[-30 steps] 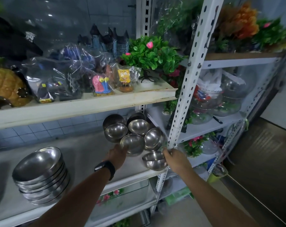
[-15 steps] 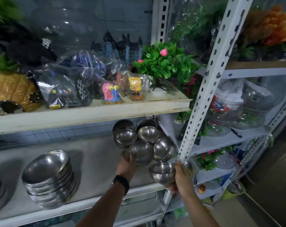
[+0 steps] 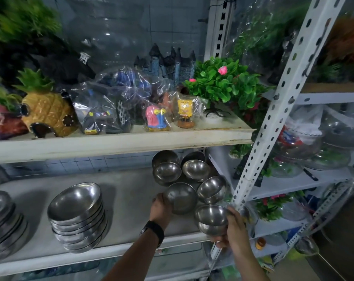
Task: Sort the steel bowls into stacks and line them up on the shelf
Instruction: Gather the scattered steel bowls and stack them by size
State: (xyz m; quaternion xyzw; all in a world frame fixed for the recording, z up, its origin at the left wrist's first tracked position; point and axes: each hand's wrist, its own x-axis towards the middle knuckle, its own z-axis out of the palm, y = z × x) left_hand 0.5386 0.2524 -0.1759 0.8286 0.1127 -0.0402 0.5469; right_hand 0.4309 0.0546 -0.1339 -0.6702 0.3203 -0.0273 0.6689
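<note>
gripping a small bowl point(image 3: 180, 197) w/ left hand point(image 3: 162, 207), fingers curled against its left wall, mouth tipped toward the camera. cradling a two-bowl stack point(image 3: 211, 222) in right hand point(image 3: 234, 230), fingers wrapped under the lower bowl, thumb side up by the rim. held at the front-right corner of the shelf point(image 3: 127, 203), just beside the white upright point(image 3: 263, 138); can't tell whether lifted clear or resting on the edge.

key relation: small bowl just up-left of the two-bowl stack, rims nearly touching. prob. next: a short hop right & down to nest it in the open top. round, so no long axis; only mouth direction counts, and prob. needs turning mouth-up first. already in the left hand, so no reach needed.

behind these, loose small bowls point(image 3: 196, 169), tilted, leaning on each other, approx. same size. further left, a stack of wide shallow bowls point(image 3: 76, 216), and a second stack point(image 3: 3, 220) at the frame edge.

polished steel, smooth, slippery-looking; cd slide or clatter if dropped in crooked.
</note>
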